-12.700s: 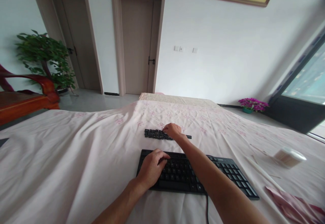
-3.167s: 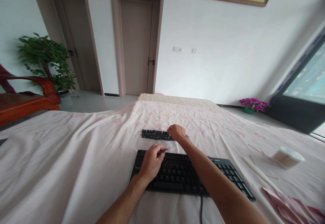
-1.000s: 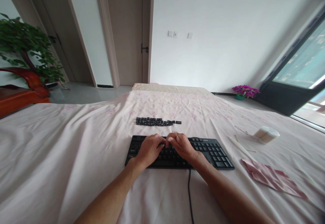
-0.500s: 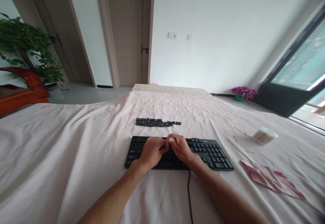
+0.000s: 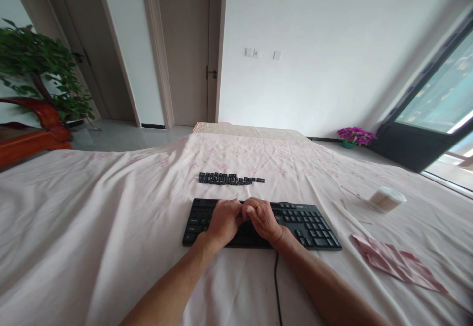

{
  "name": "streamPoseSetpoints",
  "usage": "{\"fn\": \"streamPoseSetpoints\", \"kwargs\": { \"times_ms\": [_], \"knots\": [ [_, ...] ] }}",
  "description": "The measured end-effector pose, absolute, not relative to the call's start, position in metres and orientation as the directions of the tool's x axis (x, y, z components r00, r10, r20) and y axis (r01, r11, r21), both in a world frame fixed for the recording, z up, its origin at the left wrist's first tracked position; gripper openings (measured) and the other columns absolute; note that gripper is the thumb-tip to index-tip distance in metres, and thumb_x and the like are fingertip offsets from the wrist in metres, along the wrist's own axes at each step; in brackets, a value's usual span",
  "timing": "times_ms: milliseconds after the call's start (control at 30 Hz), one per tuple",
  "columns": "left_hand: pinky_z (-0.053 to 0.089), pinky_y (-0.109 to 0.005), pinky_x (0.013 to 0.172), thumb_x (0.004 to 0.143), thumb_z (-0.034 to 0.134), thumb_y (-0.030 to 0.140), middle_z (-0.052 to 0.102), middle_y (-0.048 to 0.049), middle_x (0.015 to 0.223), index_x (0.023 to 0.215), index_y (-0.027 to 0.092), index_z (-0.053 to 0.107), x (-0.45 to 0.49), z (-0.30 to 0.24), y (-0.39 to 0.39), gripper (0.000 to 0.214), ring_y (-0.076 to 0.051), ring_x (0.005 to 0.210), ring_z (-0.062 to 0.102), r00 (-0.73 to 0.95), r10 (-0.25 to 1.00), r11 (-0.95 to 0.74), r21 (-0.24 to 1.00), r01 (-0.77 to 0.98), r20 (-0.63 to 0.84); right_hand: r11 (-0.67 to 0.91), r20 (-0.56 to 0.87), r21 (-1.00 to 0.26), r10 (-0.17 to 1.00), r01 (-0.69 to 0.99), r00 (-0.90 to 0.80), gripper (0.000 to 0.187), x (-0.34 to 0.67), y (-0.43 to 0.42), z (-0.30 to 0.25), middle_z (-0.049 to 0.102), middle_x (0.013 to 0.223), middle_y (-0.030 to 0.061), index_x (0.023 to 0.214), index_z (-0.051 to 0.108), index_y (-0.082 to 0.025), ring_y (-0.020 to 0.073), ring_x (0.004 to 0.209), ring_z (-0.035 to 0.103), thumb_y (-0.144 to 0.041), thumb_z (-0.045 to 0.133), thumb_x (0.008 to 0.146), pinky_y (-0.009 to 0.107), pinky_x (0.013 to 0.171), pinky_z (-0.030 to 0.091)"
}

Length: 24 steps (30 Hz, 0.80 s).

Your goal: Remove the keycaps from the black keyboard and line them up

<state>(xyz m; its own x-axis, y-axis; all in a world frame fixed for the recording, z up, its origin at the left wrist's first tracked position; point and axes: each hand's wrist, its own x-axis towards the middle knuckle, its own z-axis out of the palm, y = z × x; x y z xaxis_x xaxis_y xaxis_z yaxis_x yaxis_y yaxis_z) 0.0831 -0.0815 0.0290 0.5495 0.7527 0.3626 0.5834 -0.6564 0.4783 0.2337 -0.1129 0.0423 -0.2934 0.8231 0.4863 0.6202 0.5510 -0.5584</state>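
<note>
At 10 o'clock, taking the long black plastic keyboard (image 5: 306, 222) as the dial's middle, a polished red-brown wooden chair (image 5: 40, 136) near a bushy green-leaved plant (image 5: 42, 72). Just toward 9 o'clock from the middle, the bare left hand (image 5: 225, 221), back uppermost, fingers curled over the black keys (image 5: 195, 221). At 11 o'clock, on the pale pink flower-printed cloth cover (image 5: 148, 227), a ragged row of small loose black plastic keycaps (image 5: 218, 179), apart from the keyboard. At the middle, the bare right hand (image 5: 261, 218), likewise curled, close against the left. Cannot tell about anything pinched in either, with the fingertips hidden. At 6 o'clock, a thin black cord (image 5: 276, 281). Near 3 o'clock, a clear round plastic tub of thin pale sticks (image 5: 386, 200), then a crumpled dusky-pink piece of fabric (image 5: 399, 262). For fingertip work on the keys, as a judgement: brace the frame lightly with the left, press straight down with the right, no sideways twist, given soft folds likely to let the keyboard slide. As for writing: pale legends on keys and keycaps, too small to read; a faint pale mark (image 5: 299, 206) near the keyboard's far edge at 2 o'clock, perhaps a brand, illegible; no readable label on the tub.
</note>
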Motion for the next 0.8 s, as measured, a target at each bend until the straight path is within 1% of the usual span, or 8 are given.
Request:
{"fn": "streamPoseSetpoints", "kwargs": {
  "times_ms": [167,333,467,633,800],
  "knots": [
    [0.038,-0.028,0.074,0.093,0.041,0.031,0.063,-0.0025,0.072,0.069,0.019,0.06,0.0843,0.0309,-0.0864,0.033,-0.016,0.071,0.058,0.587,0.7,-0.712,0.467,0.525,0.407,0.567,0.527,-0.591,0.81,0.573,-0.257,0.05,0.2354,-0.1153,0.0388,0.055,0.063,0.0025,0.062,0.051,-0.02,0.0138,0.061,0.053,-0.043,0.025,0.097,0.027,0.068,0.043],
    [0.039,-0.03,0.08,0.093,0.04,0.027,0.062,-0.0031,0.074,0.072,0.018,0.06,0.0846,0.0323,-0.0891,0.03,-0.016,0.075,0.057,0.606,0.686,-0.723,0.474,0.503,0.403,0.569,0.543,-0.596,0.806,0.566,-0.238,0.05,0.235,-0.1177,0.0384,0.054,0.062,0.0027,0.06,0.051,-0.02,0.0141,0.061,0.053,-0.043,0.025,0.097,0.027,0.068,0.043],
    [0.04,-0.029,0.075,0.092,0.042,0.029,0.062,-0.0033,0.075,0.072,0.019,0.057,0.0846,0.0307,-0.0878,0.027,-0.017,0.075,0.057,0.601,0.696,-0.714,0.47,0.52,0.393,0.564,0.542,-0.59,0.807,0.578,-0.235,0.05,0.2342,-0.1178,0.0393,0.055,0.062,0.0026,0.061,0.051,-0.02,0.014,0.06,0.053,-0.043,0.026,0.097,0.027,0.067,0.043],
    [0.037,-0.028,0.067,0.091,0.044,0.033,0.061,-0.0033,0.074,0.071,0.019,0.054,0.084,0.0289,-0.0866,0.025,-0.018,0.072,0.057,0.549,0.735,-0.676,0.495,0.546,0.398,0.555,0.527,-0.55,0.81,0.624,-0.255,0.046,0.2343,-0.1161,0.0399,0.056,0.062,0.0024,0.062,0.051,-0.02,0.0138,0.061,0.053,-0.04,0.029,0.097,0.026,0.067,0.042],
    [0.037,-0.028,0.067,0.09,0.044,0.036,0.062,-0.0041,0.075,0.072,0.019,0.055,0.0838,0.0278,-0.0865,0.026,-0.019,0.073,0.058,0.534,0.753,-0.654,0.53,0.54,0.384,0.564,0.527,-0.509,0.801,0.65,-0.283,0.046,0.2351,-0.1156,0.0381,0.057,0.064,0.003,0.063,0.052,-0.02,0.0145,0.063,0.054,-0.042,0.028,0.097,0.026,0.067,0.041]
  ]
}}
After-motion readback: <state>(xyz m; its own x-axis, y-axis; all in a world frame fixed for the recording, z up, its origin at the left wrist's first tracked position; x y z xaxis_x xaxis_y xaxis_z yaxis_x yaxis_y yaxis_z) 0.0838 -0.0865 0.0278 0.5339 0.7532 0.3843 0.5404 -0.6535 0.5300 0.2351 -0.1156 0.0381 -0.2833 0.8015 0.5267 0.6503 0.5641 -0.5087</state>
